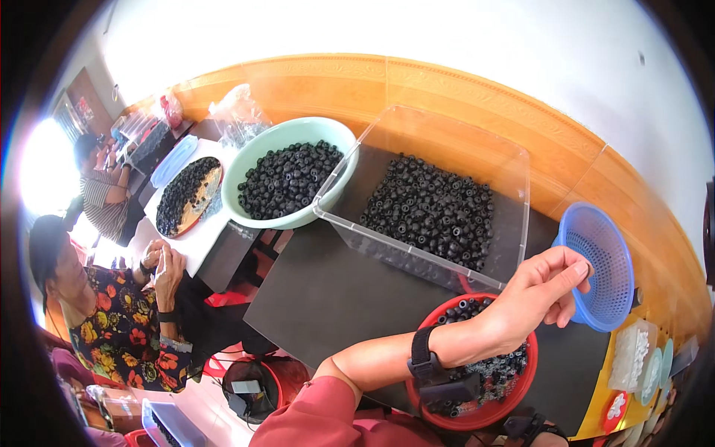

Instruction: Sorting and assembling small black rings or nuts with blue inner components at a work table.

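Note:
My left hand (532, 290) reaches across to the right, over a red basin (531, 372). Its fingers are curled and the thumb is pressed to the index finger. A dark spot shows at the fingertips, too small to name. Just behind those fingers a blue colander (607, 253) stands tilted, its hollow towards me. Black ring-like pieces (514, 365) mixed with small pale bits lie in the basin, partly covered by my forearm. Of my right arm only a dark wrist strap (527, 428) shows at the lower edge; the fingers are hidden.
A clear plastic box (402, 253) and a pale green basin (344, 135) hold more black pieces. Trays of white pieces (633, 354) stand far right. At left, a person in a flowered top (126, 328) sits near a tray of black pieces (186, 194); another person (104, 194) sits behind.

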The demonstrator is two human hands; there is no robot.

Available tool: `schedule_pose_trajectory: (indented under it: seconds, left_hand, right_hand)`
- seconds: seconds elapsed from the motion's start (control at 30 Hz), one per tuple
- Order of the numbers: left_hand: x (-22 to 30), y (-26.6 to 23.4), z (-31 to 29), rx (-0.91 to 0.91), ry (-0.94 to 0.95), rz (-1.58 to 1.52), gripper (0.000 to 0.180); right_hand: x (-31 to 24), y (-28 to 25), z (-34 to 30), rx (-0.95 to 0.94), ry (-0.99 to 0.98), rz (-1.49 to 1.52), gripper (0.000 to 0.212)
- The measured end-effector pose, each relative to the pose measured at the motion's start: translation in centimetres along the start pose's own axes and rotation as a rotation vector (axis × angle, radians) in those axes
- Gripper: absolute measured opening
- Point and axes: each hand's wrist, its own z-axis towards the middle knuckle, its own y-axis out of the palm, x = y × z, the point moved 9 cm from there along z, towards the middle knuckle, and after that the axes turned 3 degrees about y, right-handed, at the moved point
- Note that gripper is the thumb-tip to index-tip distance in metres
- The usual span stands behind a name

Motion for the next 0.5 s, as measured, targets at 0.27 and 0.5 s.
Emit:
schedule_pose_trajectory:
  seconds: [0.27,0.5]
  left_hand:
    - [0.4,-1.1,0.7,0.106,-0.013,-0.057,0.016]
    - [1.2,-2.1,0.6,0.180,-0.036,0.028,0.027]
  right_hand:
    - [1.7,2.1,0.2,-0.272,0.310,-0.035,0.018]
    - [3.7,1.8,-0.3,-0.052,0.588,0.415,0.009]
